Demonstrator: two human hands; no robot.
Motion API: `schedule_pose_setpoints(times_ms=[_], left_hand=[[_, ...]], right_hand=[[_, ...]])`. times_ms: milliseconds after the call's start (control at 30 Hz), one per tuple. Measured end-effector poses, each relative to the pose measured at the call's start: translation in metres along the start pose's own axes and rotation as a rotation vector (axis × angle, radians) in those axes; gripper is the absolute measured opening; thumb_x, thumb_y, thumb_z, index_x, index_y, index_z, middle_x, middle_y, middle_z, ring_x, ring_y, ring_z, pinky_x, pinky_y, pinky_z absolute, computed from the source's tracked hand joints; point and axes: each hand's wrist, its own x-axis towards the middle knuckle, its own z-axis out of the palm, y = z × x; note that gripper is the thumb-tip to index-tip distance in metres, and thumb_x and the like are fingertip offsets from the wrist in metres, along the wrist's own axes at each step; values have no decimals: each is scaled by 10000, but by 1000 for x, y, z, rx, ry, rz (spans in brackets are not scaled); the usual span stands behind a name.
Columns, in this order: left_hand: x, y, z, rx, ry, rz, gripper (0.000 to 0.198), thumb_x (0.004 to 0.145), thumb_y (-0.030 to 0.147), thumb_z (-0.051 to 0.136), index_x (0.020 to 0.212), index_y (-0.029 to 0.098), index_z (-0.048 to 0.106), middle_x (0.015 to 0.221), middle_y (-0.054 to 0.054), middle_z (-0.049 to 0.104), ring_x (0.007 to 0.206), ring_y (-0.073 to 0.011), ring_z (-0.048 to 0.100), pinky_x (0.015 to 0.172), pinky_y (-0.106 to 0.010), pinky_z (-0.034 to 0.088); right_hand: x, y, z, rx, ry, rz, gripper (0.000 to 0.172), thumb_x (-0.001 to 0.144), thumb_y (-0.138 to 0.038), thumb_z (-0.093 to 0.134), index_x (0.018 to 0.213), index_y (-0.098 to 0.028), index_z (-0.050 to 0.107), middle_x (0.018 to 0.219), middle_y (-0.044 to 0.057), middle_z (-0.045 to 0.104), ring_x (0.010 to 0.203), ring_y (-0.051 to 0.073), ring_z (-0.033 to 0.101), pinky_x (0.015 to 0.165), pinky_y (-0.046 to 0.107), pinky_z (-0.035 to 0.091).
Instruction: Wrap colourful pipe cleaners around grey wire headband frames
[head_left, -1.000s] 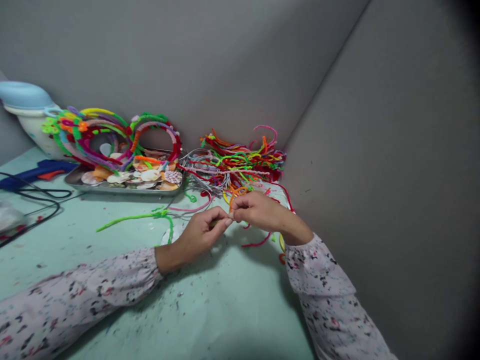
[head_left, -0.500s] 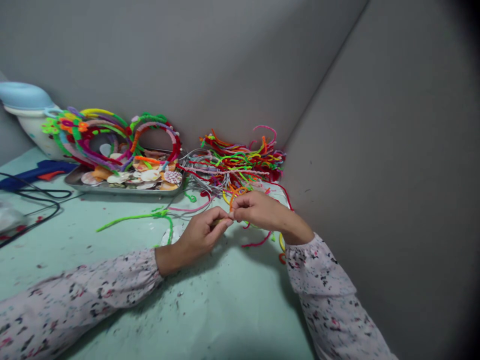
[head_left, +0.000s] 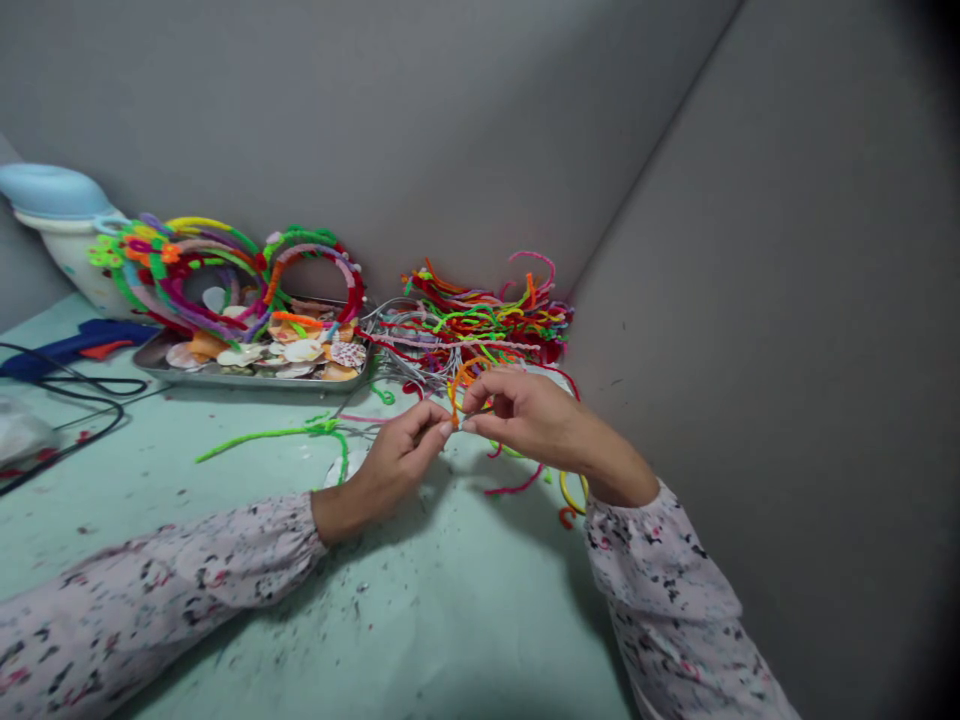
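An orange pipe cleaner stands up between my two hands, bent at its top. My left hand pinches its lower end between thumb and forefinger. From the right, my right hand meets it with thumb and forefinger curled around the same spot; the exact contact at the fingertips is small and hard to make out. A bright green pipe cleaner with a knotted part lies left of my left hand. Just behind my hands is a heap of many-coloured pipe cleaners, mixed with thin grey wires.
A metal tray of shells stands at the back left, with colourful fuzzy-wrapped hoops over it. Farther left are a blue glue gun, black cables and a white container with a blue lid. Grey walls close in behind and right.
My right hand's fingertips have loosened and shifted slightly right, its wrist moving right and down. My left hand has drawn back a little left, and more of the orange pipe cleaner shows.
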Motion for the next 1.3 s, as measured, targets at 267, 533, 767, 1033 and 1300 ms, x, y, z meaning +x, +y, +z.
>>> schedule_pose_setpoints(times_ms=[267,533,767,1033,1300], left_hand=[[0,0,0,16,9,-1,184,924,312,456,890,158,550,783,3,520,724,-127,459,662,-253,371],[0,-1,1,12,22,-4,185,919,323,472,892,160,555,781,6,527,726,-125,468,665,-251,376],[0,1,1,19,38,-9,181,911,320,484,883,159,562,762,7,532,703,-126,468,647,-250,376],[0,-3,1,79,56,10,184,919,320,475,879,163,563,770,3,540,722,-132,483,666,-257,381],[0,-1,1,86,75,14,187,922,323,470,895,165,564,775,1,546,711,-132,482,656,-254,386]], right_hand=[[2,-3,9,-58,42,-108,93,842,-173,620,896,-210,687,878,-14,663,733,86,545,689,216,370],[4,0,10,-112,49,-82,116,837,-158,626,903,-213,704,888,-11,681,752,89,563,697,220,372],[6,0,9,-154,32,16,112,829,-204,652,895,-239,735,867,-5,703,753,114,584,702,242,376],[8,1,8,-146,14,35,108,836,-240,659,897,-245,748,831,-2,687,753,117,580,713,255,372],[9,7,10,-170,43,-21,121,843,-257,658,929,-245,742,887,18,651,828,138,570,761,266,384]])
